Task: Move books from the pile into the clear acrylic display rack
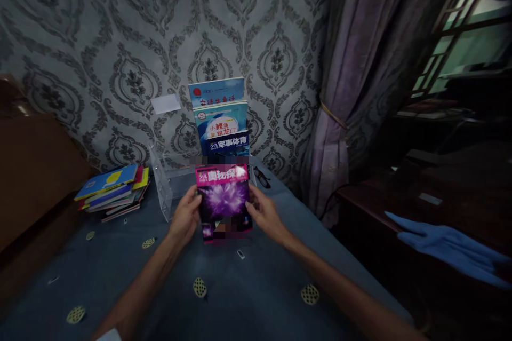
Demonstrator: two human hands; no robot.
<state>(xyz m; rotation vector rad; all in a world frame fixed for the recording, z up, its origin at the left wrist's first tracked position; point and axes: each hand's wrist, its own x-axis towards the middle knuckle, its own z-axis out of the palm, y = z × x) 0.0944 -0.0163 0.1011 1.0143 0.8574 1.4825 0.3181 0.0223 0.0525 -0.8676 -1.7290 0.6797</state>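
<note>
Between my two hands is a book (223, 199) with a pink and purple cover, held upright and facing me. My left hand (187, 213) grips its left edge, thumb on the front. On its right edge, my right hand (264, 210) is closed in the same way. Right behind it a dark blue book (229, 144), a teal book (221, 117) and a light blue book (218, 90) stand in rising steps. They are in a clear plastic rack (162, 191), whose left part shows; the held book hides its lower front.
A stack of books (114, 189) lies on the blue cloth-covered table (168, 293) at left, near a brown box (40, 170). Glasses (262, 176) lie behind my right hand. Right of the table are a curtain (330, 170) and blue gloves (448, 247) on a dark surface.
</note>
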